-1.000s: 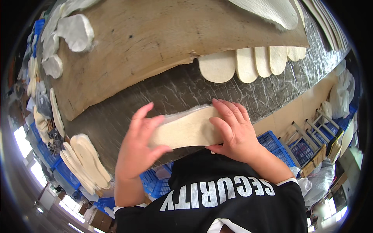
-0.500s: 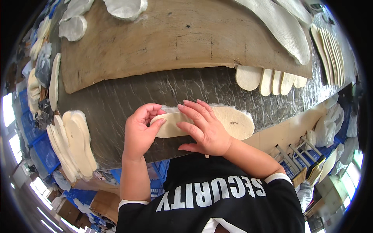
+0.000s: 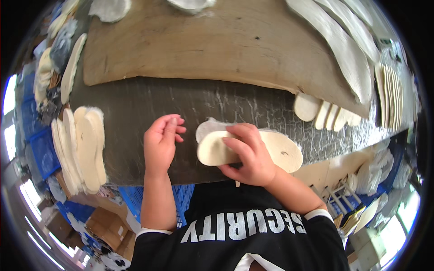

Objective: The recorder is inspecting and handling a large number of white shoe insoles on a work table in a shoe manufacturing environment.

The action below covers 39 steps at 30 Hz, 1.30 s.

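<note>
My right hand (image 3: 251, 158) grips a cream insole (image 3: 212, 149) by its middle, the fingers on top and the thumb at the near edge. Its rounded left end sticks out, and its wide right end bears a small dark mark. Behind that left end shows a fuzzy white piece (image 3: 209, 128); whether it is joined to the insole I cannot tell. Off to the left, my left hand (image 3: 161, 142) is raised over the dark tabletop (image 3: 122, 126). Its fingers are curled, the thumb against them, with nothing visible between.
Stacked fleecy insoles (image 3: 88, 149) lie at the table's left edge. Beyond my hands, a brown board (image 3: 203, 49) bears silvery-white pieces (image 3: 343, 54). Cream insole ends (image 3: 309, 108) poke out under its right edge. A row of insoles (image 3: 389, 97) stands far right; blue crates (image 3: 181, 198) are below.
My left hand has let go of the insole's left end and drawn away from it. My right hand still holds the insole, which has shifted slightly right. The view has shifted too.
</note>
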Each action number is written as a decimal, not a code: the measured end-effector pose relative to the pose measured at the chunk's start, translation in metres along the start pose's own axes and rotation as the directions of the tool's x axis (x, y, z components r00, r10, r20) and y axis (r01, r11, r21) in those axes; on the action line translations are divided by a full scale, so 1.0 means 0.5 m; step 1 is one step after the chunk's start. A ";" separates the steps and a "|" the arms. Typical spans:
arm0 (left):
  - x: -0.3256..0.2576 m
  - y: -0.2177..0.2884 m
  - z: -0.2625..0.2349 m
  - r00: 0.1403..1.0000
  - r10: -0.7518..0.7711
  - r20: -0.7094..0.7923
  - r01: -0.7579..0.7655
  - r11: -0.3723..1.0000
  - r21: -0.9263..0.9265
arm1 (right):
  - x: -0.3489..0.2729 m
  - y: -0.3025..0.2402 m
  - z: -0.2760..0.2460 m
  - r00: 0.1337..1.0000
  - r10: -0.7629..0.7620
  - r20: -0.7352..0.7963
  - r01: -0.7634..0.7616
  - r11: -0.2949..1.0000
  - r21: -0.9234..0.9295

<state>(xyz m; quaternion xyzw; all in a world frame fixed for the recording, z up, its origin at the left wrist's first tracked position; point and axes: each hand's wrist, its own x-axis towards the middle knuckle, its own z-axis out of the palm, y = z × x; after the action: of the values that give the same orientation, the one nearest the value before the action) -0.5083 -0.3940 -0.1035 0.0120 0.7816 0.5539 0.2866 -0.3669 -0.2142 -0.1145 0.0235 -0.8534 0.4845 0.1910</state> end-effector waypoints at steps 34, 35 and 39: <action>-0.034 -0.042 -0.051 0.868 0.032 0.495 0.068 0.981 -0.183 | 0.009 -0.077 0.038 0.947 0.261 0.186 -0.220 0.952 -0.213; -0.034 -0.041 -0.050 0.868 0.034 0.495 0.068 0.980 -0.185 | 0.009 -0.077 0.037 0.943 0.274 0.190 -0.233 0.949 -0.211; -0.032 -0.031 -0.047 0.863 0.038 0.503 0.059 0.983 -0.176 | 0.008 -0.072 0.036 0.940 0.281 0.195 -0.239 0.947 -0.216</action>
<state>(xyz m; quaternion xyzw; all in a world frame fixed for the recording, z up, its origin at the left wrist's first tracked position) -0.5010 -0.4254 -0.1047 0.1254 0.6245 0.6003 0.4837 -0.3682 -0.2478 -0.0920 -0.0538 -0.9070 0.4167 0.0293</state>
